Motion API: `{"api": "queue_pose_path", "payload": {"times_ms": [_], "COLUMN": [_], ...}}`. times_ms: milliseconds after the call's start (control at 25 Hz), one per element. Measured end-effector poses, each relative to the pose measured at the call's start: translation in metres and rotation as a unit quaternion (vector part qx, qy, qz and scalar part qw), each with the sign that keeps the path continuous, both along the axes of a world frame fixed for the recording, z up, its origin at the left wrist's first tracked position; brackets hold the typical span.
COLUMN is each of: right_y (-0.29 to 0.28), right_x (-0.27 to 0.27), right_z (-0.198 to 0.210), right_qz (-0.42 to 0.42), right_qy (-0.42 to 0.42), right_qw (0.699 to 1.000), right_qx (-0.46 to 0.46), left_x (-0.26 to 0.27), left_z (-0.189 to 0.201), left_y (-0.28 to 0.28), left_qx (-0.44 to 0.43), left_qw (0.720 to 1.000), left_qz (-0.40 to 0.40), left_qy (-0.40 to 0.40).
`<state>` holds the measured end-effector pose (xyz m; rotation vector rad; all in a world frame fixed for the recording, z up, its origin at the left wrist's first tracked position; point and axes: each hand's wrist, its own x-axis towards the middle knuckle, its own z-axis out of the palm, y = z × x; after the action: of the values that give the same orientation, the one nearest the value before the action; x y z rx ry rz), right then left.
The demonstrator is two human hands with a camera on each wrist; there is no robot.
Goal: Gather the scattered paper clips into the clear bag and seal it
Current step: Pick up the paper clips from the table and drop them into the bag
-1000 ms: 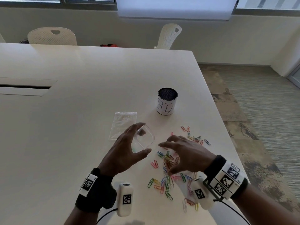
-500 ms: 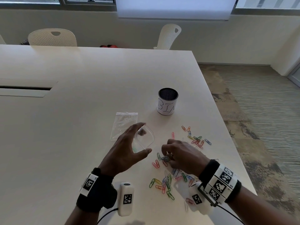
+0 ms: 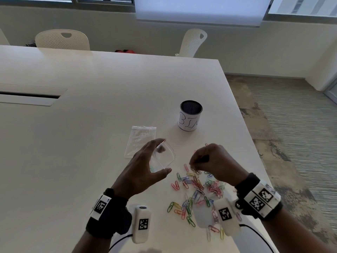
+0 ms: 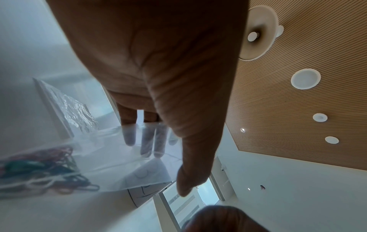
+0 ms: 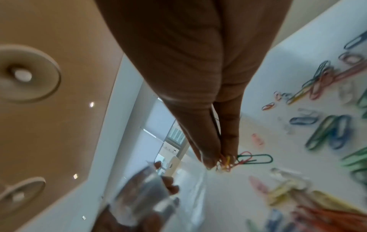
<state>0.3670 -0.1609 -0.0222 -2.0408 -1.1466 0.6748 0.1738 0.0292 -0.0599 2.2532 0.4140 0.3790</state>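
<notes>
Loose paper clips are seen scattered on the white worktop nearest the body, between and under the two wrists, with a denser multicoloured heap just below the right hand. Right hand is raised off the worktop, wrist cocked, knuckles up, fingers bunched down; its grip is closed, a small bundle of clips being pinched between thumb and fingertips, with a green clip hanging out sideways from the pinch. Left hand is held just beside it at about the same height, palm turned toward the right hand, thumb and fingers spread in a wide C; the clear bag is gripped at its mouth, which is held open and rounded. In the left wrist view the fingers are seen through the bag film, and several coloured clips are already lying in the bag's lower end. Bag and right hand are near but not touching. Farther out, a second clear bag lies flat on the worktop, partly behind the left fingers. Beyond that, a round mesh cup with a hand-lettered white wrap stands upright. Two white chairs are set at the far edge.
</notes>
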Motion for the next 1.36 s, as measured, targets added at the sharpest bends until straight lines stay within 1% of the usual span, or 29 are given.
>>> {"api": "queue_pose_path", "payload": {"times_ms": [40, 120, 200, 240, 280, 440, 560, 640, 800, 960, 1040, 1120, 1240, 1360], "right_y": [0.001, 0.006, 0.017, 0.024, 0.031, 0.055, 0.061, 0.062, 0.061, 0.054, 0.043, 0.028, 0.004, -0.010], "right_x": [-0.002, -0.010, -0.022, -0.029, -0.035, -0.051, -0.055, -0.057, -0.053, -0.041, -0.024, 0.002, 0.043, 0.074], "right_z": [0.008, 0.025, 0.037, 0.040, 0.041, 0.026, 0.019, 0.021, 0.028, 0.036, 0.036, 0.029, 0.012, -0.012], "right_qz": [-0.019, -0.036, -0.036, -0.030, -0.021, 0.019, 0.063, 0.082, 0.079, 0.023, -0.022, -0.070, -0.121, -0.133], "right_qy": [0.047, 0.121, 0.153, 0.146, 0.120, -0.033, -0.109, -0.127, -0.146, -0.150, -0.148, -0.138, -0.163, -0.155], "right_qw": [0.998, 0.984, 0.970, 0.969, 0.971, 0.976, 0.973, 0.970, 0.967, 0.967, 0.972, 0.978, 0.979, 0.977], "right_qx": [0.042, 0.126, 0.184, 0.198, 0.206, 0.214, 0.195, 0.188, 0.194, 0.202, 0.184, 0.139, 0.026, -0.066], "left_x": [0.000, 0.000, 0.000, -0.001, -0.001, -0.003, -0.003, -0.004, -0.005, -0.007, -0.007, -0.007, -0.005, -0.002], "left_z": [-0.001, -0.001, 0.000, 0.001, 0.002, 0.003, 0.002, 0.002, 0.002, 0.001, 0.002, 0.001, -0.001, -0.002], "left_y": [0.000, -0.001, -0.001, 0.000, 0.000, 0.002, 0.001, 0.001, 0.002, 0.004, 0.004, 0.005, 0.005, 0.004], "left_qx": [0.000, -0.001, -0.001, 0.001, 0.003, 0.004, 0.001, -0.001, -0.003, 0.003, -0.002, -0.007, -0.005, -0.006], "left_qw": [1.000, 1.000, 1.000, 1.000, 1.000, 1.000, 1.000, 1.000, 1.000, 1.000, 1.000, 1.000, 1.000, 1.000], "left_qz": [0.002, 0.005, 0.005, 0.005, 0.005, 0.004, 0.004, 0.004, 0.007, 0.009, 0.006, 0.004, 0.003, 0.002], "left_qy": [-0.001, -0.005, -0.010, -0.013, -0.015, -0.020, -0.023, -0.026, -0.021, -0.017, -0.016, -0.015, -0.013, -0.009]}}
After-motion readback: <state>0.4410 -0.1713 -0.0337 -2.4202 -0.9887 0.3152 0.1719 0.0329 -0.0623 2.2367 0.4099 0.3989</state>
